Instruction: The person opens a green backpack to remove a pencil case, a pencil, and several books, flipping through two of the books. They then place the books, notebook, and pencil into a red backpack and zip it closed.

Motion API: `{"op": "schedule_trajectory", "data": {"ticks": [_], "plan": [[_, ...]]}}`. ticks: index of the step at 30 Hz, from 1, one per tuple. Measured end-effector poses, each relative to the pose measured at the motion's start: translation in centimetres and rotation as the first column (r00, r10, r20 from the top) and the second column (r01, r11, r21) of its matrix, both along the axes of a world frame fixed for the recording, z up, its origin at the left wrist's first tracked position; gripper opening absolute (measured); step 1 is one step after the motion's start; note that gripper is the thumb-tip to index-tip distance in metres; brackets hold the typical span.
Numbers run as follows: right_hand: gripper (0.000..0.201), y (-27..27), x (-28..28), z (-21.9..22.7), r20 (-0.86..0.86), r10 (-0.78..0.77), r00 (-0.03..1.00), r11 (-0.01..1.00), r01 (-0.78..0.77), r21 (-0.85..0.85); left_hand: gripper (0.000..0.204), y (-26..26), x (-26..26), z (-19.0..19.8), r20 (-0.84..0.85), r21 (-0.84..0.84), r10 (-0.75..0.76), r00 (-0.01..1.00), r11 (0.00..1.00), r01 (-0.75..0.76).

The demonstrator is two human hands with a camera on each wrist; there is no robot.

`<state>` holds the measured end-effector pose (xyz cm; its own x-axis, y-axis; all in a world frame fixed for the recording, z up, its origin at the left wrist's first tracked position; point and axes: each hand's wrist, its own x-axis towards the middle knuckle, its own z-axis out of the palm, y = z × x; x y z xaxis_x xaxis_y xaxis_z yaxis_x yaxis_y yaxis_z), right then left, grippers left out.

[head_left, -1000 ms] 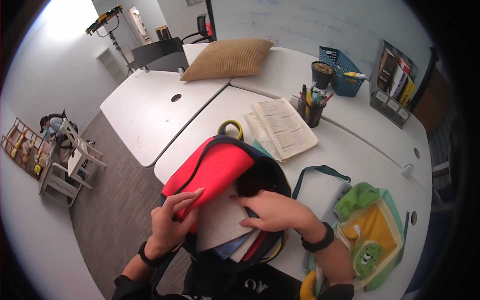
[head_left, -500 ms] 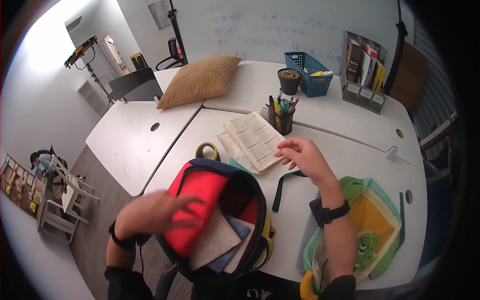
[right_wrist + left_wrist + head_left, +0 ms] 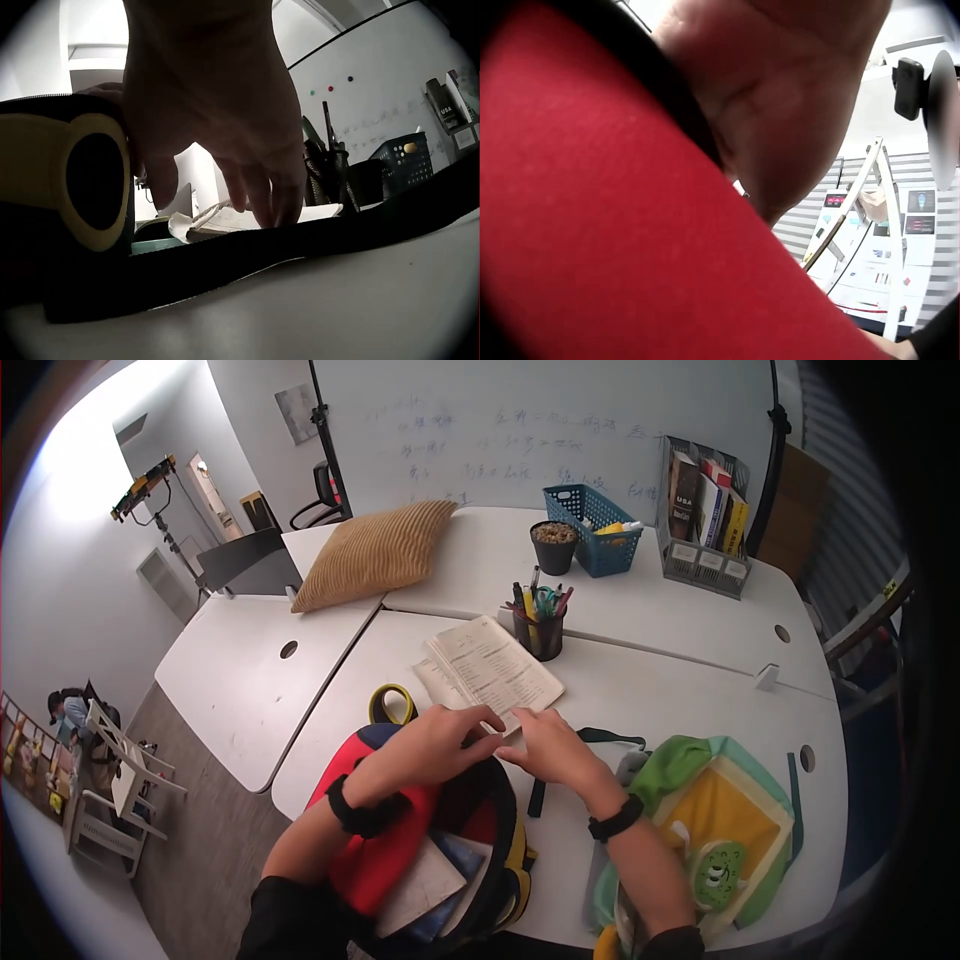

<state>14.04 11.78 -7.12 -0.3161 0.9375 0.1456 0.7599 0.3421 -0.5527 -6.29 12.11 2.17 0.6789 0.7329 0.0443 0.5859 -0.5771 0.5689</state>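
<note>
From my feed I can read just 1 word: "USA", on the spine of a dark book (image 3: 682, 495) in the grey file holder (image 3: 702, 582); the right wrist view shows it too. I can't make out the 3 white labels (image 3: 711, 560) on the holder's front, the blue handwriting on the whiteboard (image 3: 520, 405), or the printed booklet's (image 3: 495, 665) small lines.

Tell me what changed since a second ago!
The left hand let go of the red flap and moved forward and right. The right hand came off the book in the bag and moved forward too. Both are now near the printed papers. The pillow and pen cup stayed put.
</note>
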Motion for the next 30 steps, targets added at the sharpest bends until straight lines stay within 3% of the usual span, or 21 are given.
{"op": "schedule_trajectory", "data": {"ticks": [7,10,13,16,19,21,23,24,27,30], "plan": [[0.037,0.9,-2.2,-2.6,0.242,-0.093,0.966,0.959,0.021,0.283,0.027,0.1,-0.4,-2.4,0.024,0.067,-0.006,1.0,0.998,0.005],[0.025,0.9,-3.0,-3.0,0.361,-0.087,0.928,0.886,-0.094,0.455,0.027,-0.1,-0.4,-1.7,0.015,0.021,-0.013,1.0,1.0,0.012],[0.015,1.5,-3.0,-3.1,0.225,-0.131,0.965,0.913,0.029,0.408,0.027,0.1,-0.7,-2.5,0.065,0.066,-0.041,0.997,0.997,0.037],[0.01,1.6,-2.0,-1.5,0.213,-0.199,0.956,0.885,0.082,0.457,0.028,0.0,-0.8,-2.3,0.095,0.02,-0.039,0.995,0.999,0.037],[0.01,0.6,-1.9,2.0,-0.087,-0.315,0.945,0.793,0.313,0.523,0.028,0.0,-1.0,-2.0,0.078,-0.014,-0.051,0.996,0.999,0.052],[0.02,0.2,-1.2,3.9,-0.324,-0.31,0.894,0.816,0.425,0.391,0.029,0.0,-1.0,-2.0,0.083,-0.036,-0.048,0.995,0.998,0.051],[0.025,-0.2,-0.5,5.5,-0.526,-0.35,0.775,0.835,0.513,0.201,0.029,0.0,-1.0,-1.9,0.095,-0.05,-0.041,0.995,0.998,0.046],[0.03,0.4,0.0,4.8,-0.605,-0.257,0.754,0.785,0.528,0.324,0.03,0.0,-1.0,-1.9,0.106,-0.054,-0.034,0.994,0.998,0.039],[0.03,-0.4,0.9,6.4,-0.682,-0.292,0.67,0.762,0.594,0.258,0.034,0.0,-1.2,-2.0,0.1,-0.074,0.004,0.995,0.997,0.003],[0.03,-1.3,1.1,8.0,-0.884,-0.143,0.444,0.835,0.534,0.133,0.044,0.0,-1.3,-2.3,0.181,-0.079,0.037,0.983,0.997,-0.023]]}}
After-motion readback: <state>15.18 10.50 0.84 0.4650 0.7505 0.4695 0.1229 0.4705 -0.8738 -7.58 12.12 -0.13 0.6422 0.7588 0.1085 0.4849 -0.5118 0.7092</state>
